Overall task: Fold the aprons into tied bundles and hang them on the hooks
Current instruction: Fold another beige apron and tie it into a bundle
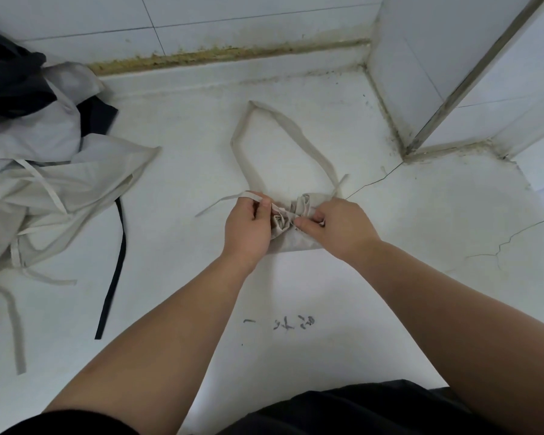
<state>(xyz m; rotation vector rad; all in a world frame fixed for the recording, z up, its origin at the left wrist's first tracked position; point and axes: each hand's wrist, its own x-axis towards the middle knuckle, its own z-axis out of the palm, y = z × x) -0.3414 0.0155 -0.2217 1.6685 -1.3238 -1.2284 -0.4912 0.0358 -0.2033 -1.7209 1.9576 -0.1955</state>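
Note:
A beige apron folded into a small bundle [291, 241] lies on the white counter [327, 293] in the middle of the view. Its neck loop [278, 120] spreads flat behind it. My left hand [247, 229] pinches one tie strap [220, 200], whose loose end trails to the left. My right hand [336, 229] pinches the other strap at the knot on top of the bundle. Both hands cover the bundle's ends. No hooks are in view.
A heap of loose aprons [44, 171], beige, pale grey and dark, lies at the left, with a black strap [115, 271] and beige straps trailing toward the front. A tiled wall [201, 20] runs behind, and a tiled column [437, 73] stands at the right.

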